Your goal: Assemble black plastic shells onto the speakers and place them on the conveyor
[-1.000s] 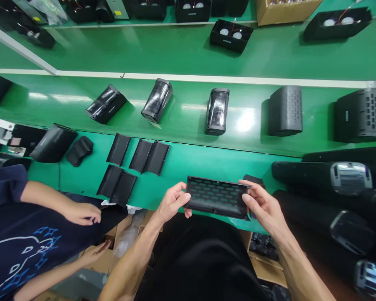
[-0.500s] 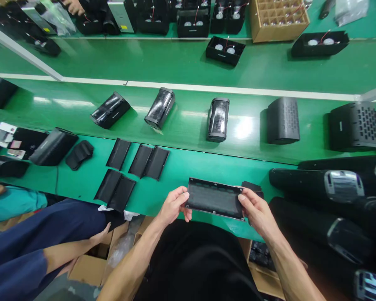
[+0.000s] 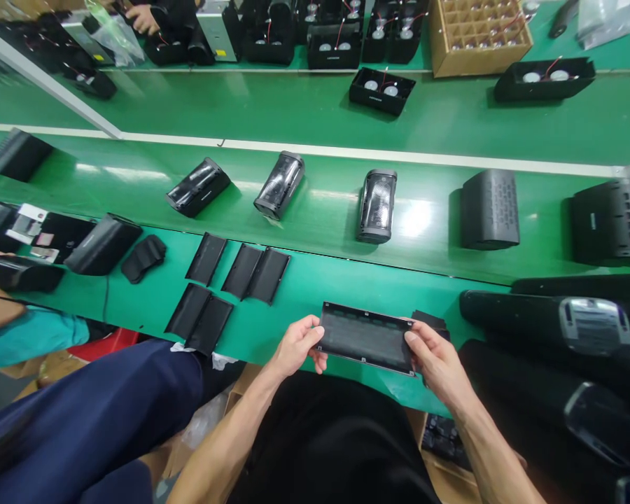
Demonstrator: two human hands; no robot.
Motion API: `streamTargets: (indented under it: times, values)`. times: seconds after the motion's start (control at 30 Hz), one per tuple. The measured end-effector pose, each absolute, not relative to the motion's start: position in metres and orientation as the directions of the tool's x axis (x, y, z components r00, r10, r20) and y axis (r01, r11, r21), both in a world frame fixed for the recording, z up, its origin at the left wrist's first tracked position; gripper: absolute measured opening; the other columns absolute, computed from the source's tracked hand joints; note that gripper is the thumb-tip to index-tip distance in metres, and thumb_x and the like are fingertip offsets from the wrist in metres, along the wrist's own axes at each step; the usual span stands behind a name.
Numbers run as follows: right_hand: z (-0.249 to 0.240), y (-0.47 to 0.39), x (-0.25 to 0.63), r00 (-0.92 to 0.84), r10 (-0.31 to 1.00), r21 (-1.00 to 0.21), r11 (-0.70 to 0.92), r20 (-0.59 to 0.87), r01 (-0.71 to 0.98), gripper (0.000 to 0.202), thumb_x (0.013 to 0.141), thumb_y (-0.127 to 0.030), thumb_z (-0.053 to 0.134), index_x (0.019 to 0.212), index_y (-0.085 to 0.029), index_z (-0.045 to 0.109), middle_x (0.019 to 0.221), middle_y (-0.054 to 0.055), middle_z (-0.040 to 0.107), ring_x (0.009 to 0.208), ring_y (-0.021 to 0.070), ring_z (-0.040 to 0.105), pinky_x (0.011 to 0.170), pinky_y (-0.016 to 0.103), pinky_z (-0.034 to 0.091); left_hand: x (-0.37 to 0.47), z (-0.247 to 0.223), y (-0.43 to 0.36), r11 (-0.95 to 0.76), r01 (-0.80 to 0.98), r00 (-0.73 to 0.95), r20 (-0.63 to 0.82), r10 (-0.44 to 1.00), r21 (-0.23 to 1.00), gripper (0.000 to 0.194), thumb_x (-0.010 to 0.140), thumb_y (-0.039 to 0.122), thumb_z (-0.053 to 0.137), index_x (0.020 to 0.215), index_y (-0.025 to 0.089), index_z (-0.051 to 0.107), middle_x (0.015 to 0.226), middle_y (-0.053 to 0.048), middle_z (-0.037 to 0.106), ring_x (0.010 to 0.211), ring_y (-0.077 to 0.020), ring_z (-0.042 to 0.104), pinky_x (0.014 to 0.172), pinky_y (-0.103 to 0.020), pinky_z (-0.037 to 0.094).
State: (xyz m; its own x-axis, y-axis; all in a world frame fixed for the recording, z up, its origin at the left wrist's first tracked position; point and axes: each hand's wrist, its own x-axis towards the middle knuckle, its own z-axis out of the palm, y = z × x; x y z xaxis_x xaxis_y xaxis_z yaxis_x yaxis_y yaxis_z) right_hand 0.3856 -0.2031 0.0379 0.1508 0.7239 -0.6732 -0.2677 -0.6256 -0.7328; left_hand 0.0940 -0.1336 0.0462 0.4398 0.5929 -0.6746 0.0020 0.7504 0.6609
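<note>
Between my two hands I hold a black rectangular speaker grille panel (image 3: 367, 337), its hollow inner side facing up and small clips along its edges. My left hand (image 3: 300, 343) pinches its left end, thumb on top. At the right end, my right hand (image 3: 435, 353) grips it the same way. A dark piece (image 3: 431, 320) lies on the bench just behind my right hand, partly hidden by it. To the left, several similar black panels (image 3: 256, 273) rest on the green bench top (image 3: 315, 287).
Beyond the bench runs a green conveyor (image 3: 325, 210) with several black speakers (image 3: 376, 206) on it. Black bagged or covered units (image 3: 535, 322) crowd the right side. A co-worker's leg (image 3: 136, 392) is close on the left. A divided carton (image 3: 480, 42) stands at the back.
The view has shifted slightly, so most things sit a little further right. My hands keep the same hold on the panel. The co-worker's hand near the knee has gone from view.
</note>
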Motion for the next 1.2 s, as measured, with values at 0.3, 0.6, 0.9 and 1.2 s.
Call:
streamTargets:
  times: [0.3,0.6,0.9,1.2]
  values:
    - [0.039,-0.200,0.384,0.152,0.697,-0.708,-0.654,-0.701,-0.267,0.056,0.080,-0.069,0.083,0.109,-0.022,0.073,0.061,-0.006,0.052,0.049,0.0112,0.043,0.045,0.022,0.036,0.094,0.042,-0.133,0.745,0.013,0.444,-0.672,0.593,0.667,0.053,0.087,0.069,0.072,0.096,0.021,0.050,0.052,0.003,0.066,0.040,-0.0164,0.064,0.041,-0.024,0.053]
    - [0.038,-0.197,0.387,0.136,0.682,-0.692,-0.681,-0.719,-0.239,0.061,0.076,-0.074,0.085,0.102,-0.022,0.067,0.062,-0.006,0.054,0.047,0.0102,0.044,0.045,0.022,0.035,0.097,0.037,-0.130,0.746,0.009,0.423,-0.679,0.600,0.666,0.052,0.085,0.068,0.072,0.092,0.022,0.049,0.053,0.004,0.065,0.038,-0.0159,0.062,0.039,-0.024,0.052]
    - [0.041,-0.190,0.384,0.145,0.684,-0.699,-0.692,-0.715,-0.181,0.060,0.076,-0.075,0.083,0.100,-0.022,0.066,0.058,-0.007,0.052,0.045,0.0105,0.043,0.042,0.023,0.033,0.095,0.038,-0.126,0.753,0.007,0.422,-0.684,0.595,0.658,0.047,0.088,0.063,0.069,0.090,0.021,0.050,0.054,0.002,0.066,0.039,-0.0156,0.063,0.039,-0.023,0.052]
    - [0.040,-0.189,0.385,0.156,0.745,-0.760,-0.644,-0.649,-0.086,0.054,0.084,-0.073,0.077,0.098,-0.022,0.067,0.060,-0.006,0.052,0.046,0.0120,0.045,0.044,0.024,0.038,0.094,0.034,-0.125,0.739,0.018,0.435,-0.671,0.600,0.673,0.048,0.089,0.065,0.069,0.091,0.022,0.049,0.050,0.003,0.065,0.038,-0.0169,0.062,0.038,-0.024,0.052]
